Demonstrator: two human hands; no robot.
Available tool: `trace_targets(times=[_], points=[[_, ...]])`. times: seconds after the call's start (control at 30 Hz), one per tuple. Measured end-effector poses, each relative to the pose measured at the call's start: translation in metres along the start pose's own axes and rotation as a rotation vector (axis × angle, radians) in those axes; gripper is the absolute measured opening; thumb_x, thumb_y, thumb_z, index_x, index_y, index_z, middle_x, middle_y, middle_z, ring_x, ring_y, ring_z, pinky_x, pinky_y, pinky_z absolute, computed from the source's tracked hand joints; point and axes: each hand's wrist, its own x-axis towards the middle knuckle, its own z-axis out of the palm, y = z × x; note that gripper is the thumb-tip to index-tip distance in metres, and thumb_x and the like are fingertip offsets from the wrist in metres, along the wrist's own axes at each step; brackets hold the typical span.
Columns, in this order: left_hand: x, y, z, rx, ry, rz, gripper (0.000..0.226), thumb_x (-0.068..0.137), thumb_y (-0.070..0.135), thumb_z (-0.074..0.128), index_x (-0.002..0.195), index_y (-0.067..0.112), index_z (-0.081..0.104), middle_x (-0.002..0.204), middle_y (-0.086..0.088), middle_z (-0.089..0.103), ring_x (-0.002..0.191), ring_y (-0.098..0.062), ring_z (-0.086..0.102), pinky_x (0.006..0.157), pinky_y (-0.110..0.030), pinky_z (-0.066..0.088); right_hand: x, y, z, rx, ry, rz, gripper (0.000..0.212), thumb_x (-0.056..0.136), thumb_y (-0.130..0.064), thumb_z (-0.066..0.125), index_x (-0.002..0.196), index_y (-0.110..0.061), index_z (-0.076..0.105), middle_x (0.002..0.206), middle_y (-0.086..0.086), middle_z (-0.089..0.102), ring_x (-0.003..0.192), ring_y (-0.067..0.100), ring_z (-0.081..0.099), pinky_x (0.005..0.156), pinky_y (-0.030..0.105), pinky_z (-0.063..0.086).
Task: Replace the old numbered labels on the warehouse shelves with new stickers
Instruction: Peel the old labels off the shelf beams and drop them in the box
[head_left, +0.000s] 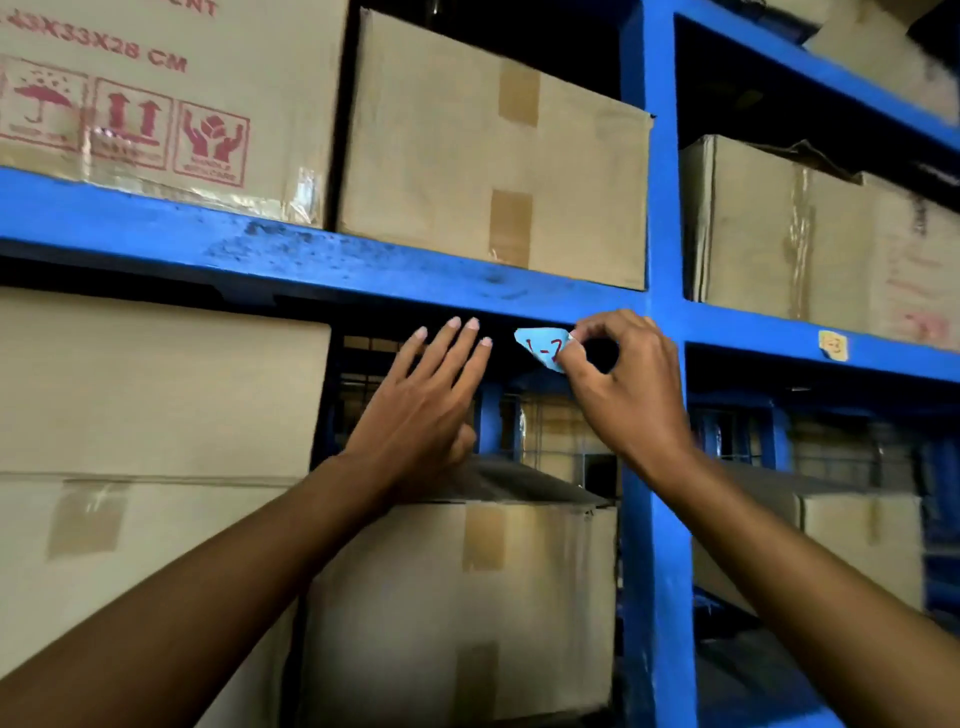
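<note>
A light blue label (543, 347) with red writing "1-2" is pinched between thumb and fingers of my right hand (626, 384), just under the blue shelf beam (363, 260). The label is bent and mostly off the beam; whether its top edge still touches the beam I cannot tell. My left hand (423, 405) is held flat with fingers spread, empty, just left of the label and below the beam. A yellow numbered label (833, 345) sticks on the beam of the bay to the right.
Cardboard boxes (493, 156) fill the shelves above and below the beam. A blue upright post (657, 519) divides the two bays, close to my right wrist. A taped box (467, 597) sits below my hands.
</note>
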Motion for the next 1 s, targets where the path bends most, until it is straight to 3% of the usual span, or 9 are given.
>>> trace_targets(times=[0.1,0.17,0.27,0.4,0.67,0.87,1.0], points=[[0.0,0.067,0.01,-0.075,-0.036,0.051,0.082,0.068,0.038,0.058,0.139,0.004,0.035,0.147,-0.018,0.039,0.136,-0.031,0.038,0.11,-0.048,0.032,-0.033,0.048,-0.032,-0.032,-0.068,0.068,0.008,0.079,-0.02,0.06,0.08,-0.014,0.065,0.089,0.003,0.068,0.09,0.02,0.057,0.078,0.03,0.041],[-0.002,0.116,0.018,-0.114,-0.041,0.081,0.076,0.072,0.038,0.05,0.138,0.004,0.034,0.145,-0.018,0.042,0.135,-0.031,0.041,0.108,-0.048,0.034,-0.055,0.079,-0.054,-0.067,-0.115,0.095,0.009,0.08,-0.018,0.06,0.08,-0.012,0.066,0.087,0.005,0.068,0.088,0.022,0.056,0.074,0.026,0.035],[-0.005,0.183,0.033,-0.16,-0.077,0.155,0.071,0.074,0.035,0.033,0.136,0.003,0.038,0.145,-0.017,0.043,0.135,-0.03,0.039,0.112,-0.05,0.031,-0.082,0.121,-0.081,-0.129,-0.201,0.15,0.01,0.08,-0.017,0.06,0.084,-0.01,0.066,0.089,0.008,0.068,0.09,0.025,0.057,0.078,0.032,0.037],[-0.02,0.252,0.059,-0.119,-0.162,0.143,0.06,0.083,0.027,0.031,0.136,0.002,0.042,0.147,-0.017,0.039,0.139,-0.031,0.033,0.108,-0.05,0.023,-0.119,0.167,-0.11,-0.166,-0.308,0.21,0.014,0.082,-0.014,0.059,0.092,-0.01,0.068,0.096,0.01,0.069,0.096,0.028,0.058,0.084,0.037,0.045],[-0.086,0.323,0.075,-0.083,-0.223,0.03,0.062,0.093,0.034,0.026,0.143,-0.002,0.023,0.152,-0.021,0.022,0.143,-0.033,0.019,0.114,-0.049,0.017,-0.213,0.223,-0.117,-0.077,-0.53,0.485,0.019,0.081,-0.012,0.057,0.095,-0.012,0.07,0.1,0.009,0.072,0.095,0.025,0.063,0.081,0.036,0.052],[-0.171,0.38,0.076,-0.125,-0.344,0.097,0.062,0.092,0.031,0.027,0.144,-0.002,0.018,0.153,-0.02,0.02,0.144,-0.031,0.018,0.115,-0.048,0.013,-0.328,0.24,-0.119,0.093,-0.541,0.754,0.017,0.081,-0.009,0.057,0.09,-0.009,0.071,0.093,0.011,0.073,0.086,0.023,0.066,0.078,0.041,0.054],[-0.231,0.414,0.074,-0.177,-0.515,0.15,0.064,0.091,0.03,0.032,0.144,-0.002,0.017,0.154,-0.02,0.017,0.145,-0.031,0.015,0.115,-0.048,0.008,-0.418,0.25,-0.124,0.088,-0.629,0.926,0.014,0.077,-0.009,0.062,0.086,-0.01,0.072,0.088,0.01,0.074,0.082,0.024,0.066,0.076,0.041,0.054]])
